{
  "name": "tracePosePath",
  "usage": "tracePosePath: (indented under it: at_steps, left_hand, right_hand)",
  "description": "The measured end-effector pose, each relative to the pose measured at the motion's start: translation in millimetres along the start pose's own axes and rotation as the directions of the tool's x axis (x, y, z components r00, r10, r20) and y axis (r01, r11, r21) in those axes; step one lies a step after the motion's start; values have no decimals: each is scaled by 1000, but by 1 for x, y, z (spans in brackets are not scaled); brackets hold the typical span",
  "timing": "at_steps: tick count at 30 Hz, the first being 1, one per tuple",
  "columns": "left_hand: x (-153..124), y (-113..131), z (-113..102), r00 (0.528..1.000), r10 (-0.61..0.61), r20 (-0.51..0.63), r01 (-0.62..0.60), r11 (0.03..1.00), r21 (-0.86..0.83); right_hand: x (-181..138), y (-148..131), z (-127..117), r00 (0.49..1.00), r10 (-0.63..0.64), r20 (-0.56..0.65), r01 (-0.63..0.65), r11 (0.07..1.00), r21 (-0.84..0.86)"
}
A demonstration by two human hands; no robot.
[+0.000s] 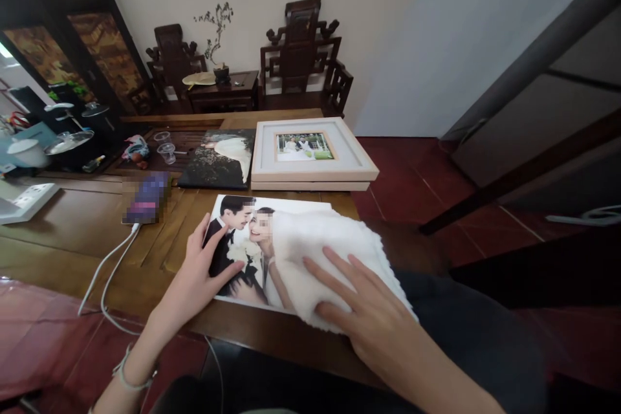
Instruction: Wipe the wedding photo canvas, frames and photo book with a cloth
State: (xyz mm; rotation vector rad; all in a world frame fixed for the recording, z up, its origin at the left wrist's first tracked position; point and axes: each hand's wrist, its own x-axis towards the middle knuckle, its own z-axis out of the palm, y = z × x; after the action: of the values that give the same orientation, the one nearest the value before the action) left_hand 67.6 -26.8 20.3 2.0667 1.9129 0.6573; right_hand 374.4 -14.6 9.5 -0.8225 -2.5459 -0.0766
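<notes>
A large wedding photo panel lies flat near the table's front edge. My left hand rests at its left edge with the fingers spread, the thumb over the picture. Over the panel's right part lies a fluffy white cloth, overhanging the panel on the right. Flat on top of that cloth is my right hand, its fingers stretched out and apart. The cloth hides the right side of the picture.
Behind the panel, framed photos are stacked beside a dark photo album. To the left lie a phone with a white cable and a power strip. Plastic cups stand on a tea tray.
</notes>
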Motion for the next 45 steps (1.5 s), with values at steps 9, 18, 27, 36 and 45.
tracePosePath:
  at_steps: [9,18,27,36,45]
  left_hand:
    - [9,-9,1,997,50,-50,-57,988,-142]
    - [9,-10,3,994,93,-53,-100,981,-165]
    - [11,-13,-1,991,129,-39,-135,968,-210]
    - [11,-15,0,994,100,-49,-108,971,-215]
    - [11,-20,4,990,127,-70,-140,960,-243]
  right_hand:
    - [62,53,16,985,118,124,-116,993,-19]
    - [-2,-30,-18,988,-91,122,76,989,128]
    - [55,52,-8,976,80,204,-99,991,85]
    - [47,33,-17,974,79,213,-94,994,60]
    - [-11,-43,-45,977,-122,172,96,984,152]
